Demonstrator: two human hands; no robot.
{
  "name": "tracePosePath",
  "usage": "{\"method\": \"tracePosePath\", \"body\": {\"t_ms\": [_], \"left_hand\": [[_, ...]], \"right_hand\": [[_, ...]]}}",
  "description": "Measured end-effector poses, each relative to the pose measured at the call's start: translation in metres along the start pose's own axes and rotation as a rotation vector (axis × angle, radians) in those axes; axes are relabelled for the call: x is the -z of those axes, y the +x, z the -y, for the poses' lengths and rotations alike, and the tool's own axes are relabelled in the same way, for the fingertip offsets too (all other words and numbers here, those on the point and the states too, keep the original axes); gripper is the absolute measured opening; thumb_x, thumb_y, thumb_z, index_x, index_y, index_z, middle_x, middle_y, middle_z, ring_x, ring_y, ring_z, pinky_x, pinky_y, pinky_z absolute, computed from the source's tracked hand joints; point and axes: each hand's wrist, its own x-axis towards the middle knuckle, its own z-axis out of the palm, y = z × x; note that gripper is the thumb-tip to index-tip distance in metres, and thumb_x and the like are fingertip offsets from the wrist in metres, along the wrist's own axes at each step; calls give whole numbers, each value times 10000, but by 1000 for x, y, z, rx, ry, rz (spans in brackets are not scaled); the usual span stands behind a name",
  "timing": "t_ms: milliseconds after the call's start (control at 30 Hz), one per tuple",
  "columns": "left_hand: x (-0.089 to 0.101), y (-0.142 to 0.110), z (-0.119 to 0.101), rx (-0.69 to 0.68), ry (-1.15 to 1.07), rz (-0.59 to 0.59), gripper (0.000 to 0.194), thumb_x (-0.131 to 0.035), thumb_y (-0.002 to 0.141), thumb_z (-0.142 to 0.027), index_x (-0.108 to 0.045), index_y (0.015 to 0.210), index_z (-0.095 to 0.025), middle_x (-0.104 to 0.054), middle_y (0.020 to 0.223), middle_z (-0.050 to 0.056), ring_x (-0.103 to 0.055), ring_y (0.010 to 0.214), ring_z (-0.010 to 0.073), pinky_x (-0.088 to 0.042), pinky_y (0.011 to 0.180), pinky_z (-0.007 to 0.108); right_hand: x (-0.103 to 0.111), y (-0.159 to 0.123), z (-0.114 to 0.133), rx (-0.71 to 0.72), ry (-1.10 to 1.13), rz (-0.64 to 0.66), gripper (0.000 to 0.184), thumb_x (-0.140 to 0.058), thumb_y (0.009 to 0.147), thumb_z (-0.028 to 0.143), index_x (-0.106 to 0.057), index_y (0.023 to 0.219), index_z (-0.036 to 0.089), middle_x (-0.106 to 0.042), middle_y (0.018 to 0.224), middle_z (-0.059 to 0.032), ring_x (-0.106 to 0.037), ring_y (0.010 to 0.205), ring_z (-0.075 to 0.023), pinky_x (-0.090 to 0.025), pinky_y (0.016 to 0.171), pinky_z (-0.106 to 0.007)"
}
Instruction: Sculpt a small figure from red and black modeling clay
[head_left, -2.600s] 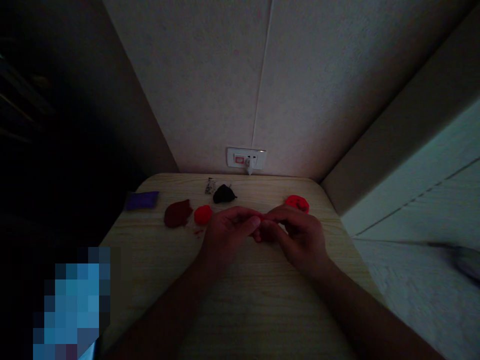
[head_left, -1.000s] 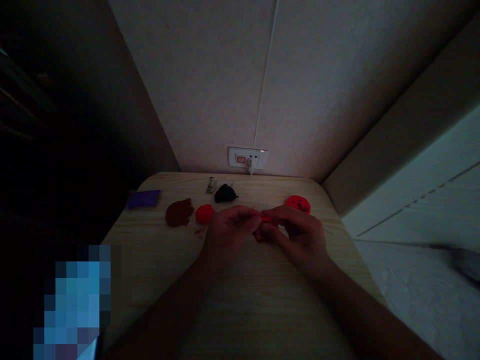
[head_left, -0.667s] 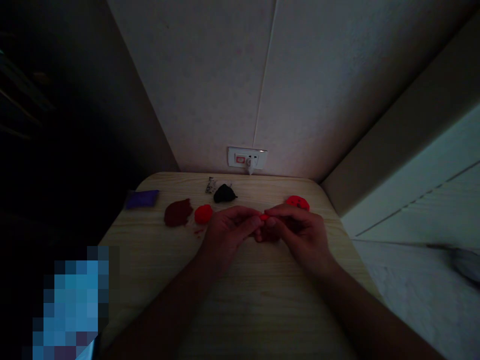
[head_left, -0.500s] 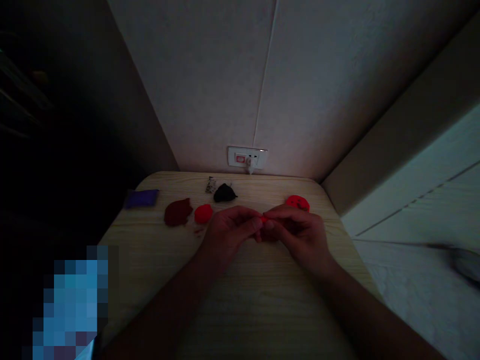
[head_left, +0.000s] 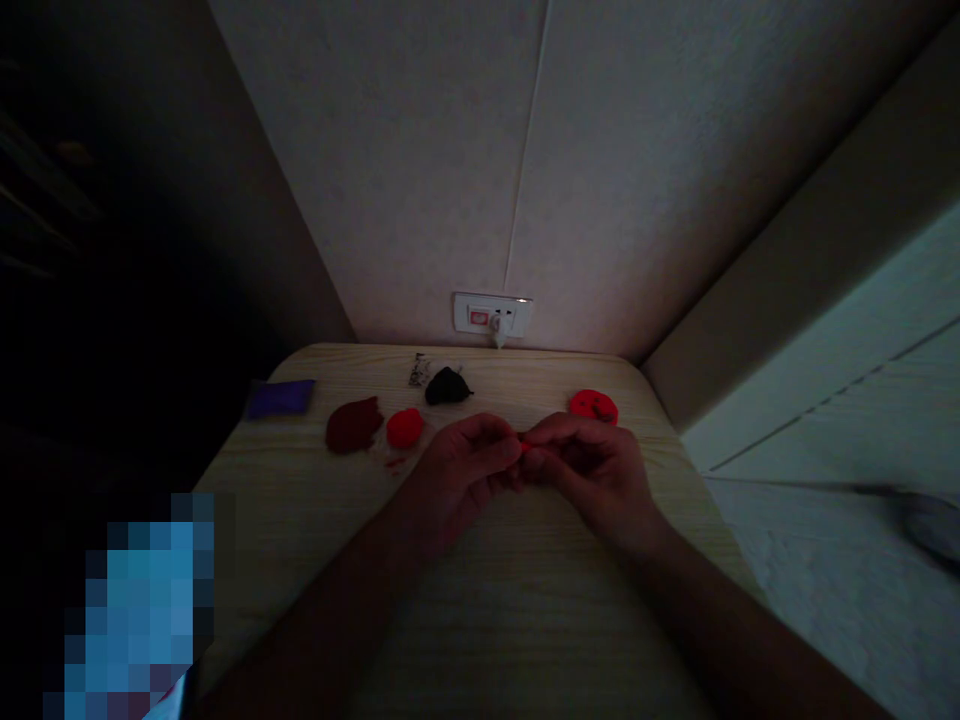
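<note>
Between my fingertips, above the middle of the wooden table [head_left: 480,620], is a small piece of red modelling clay [head_left: 526,449]. My left hand [head_left: 469,465] pinches it from the left with thumb and fingers. From the other side my right hand [head_left: 592,470] pinches the same piece, so the fingertips of both hands nearly meet. Most of the clay is hidden by the fingers. Just beyond my right hand lies a flat round red clay disc [head_left: 594,406] with dark marks on it. A red clay lump [head_left: 405,428] rests left of my left hand.
Farther left are a brown clay lump [head_left: 352,425] and a purple packet [head_left: 281,398]. A black clay lump [head_left: 448,386] sits near the back edge beside a dark-printed clear wrapper [head_left: 419,370]. A wall socket [head_left: 493,315] with a plug is behind the table. A pixelated blue patch covers the lower left.
Both hands stay together on the red clay with small finger shifts; less of the clay shows now. The view has moved very slightly. The things on the table lie as before.
</note>
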Motion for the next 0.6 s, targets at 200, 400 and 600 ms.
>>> {"method": "tracePosePath", "body": {"t_ms": [200,400,600], "left_hand": [[0,-2,-2,55,-39,29,265,-941,683,-189,-720,818,-134,-723,730,14,-645,652,105,-536,641,229],[2,-2,0,93,-47,62,275,-946,681,-200,-709,802,-133,-690,711,4,-632,663,102,-514,662,231],[2,0,0,100,-77,28,281,-945,690,-257,-713,790,-135,-702,739,11,-634,668,107,-508,657,240]], "right_hand": [[-1,1,2,9,63,67,131,-804,875,137,-805,977,218,-775,828,-22,-752,731,-129,-648,705,-243],[0,1,2,-13,90,107,195,-841,833,106,-813,982,229,-766,808,-5,-738,711,-111,-635,703,-218],[-1,1,1,-35,111,97,173,-855,828,131,-815,967,225,-801,811,-18,-755,715,-116,-636,700,-210]]}}
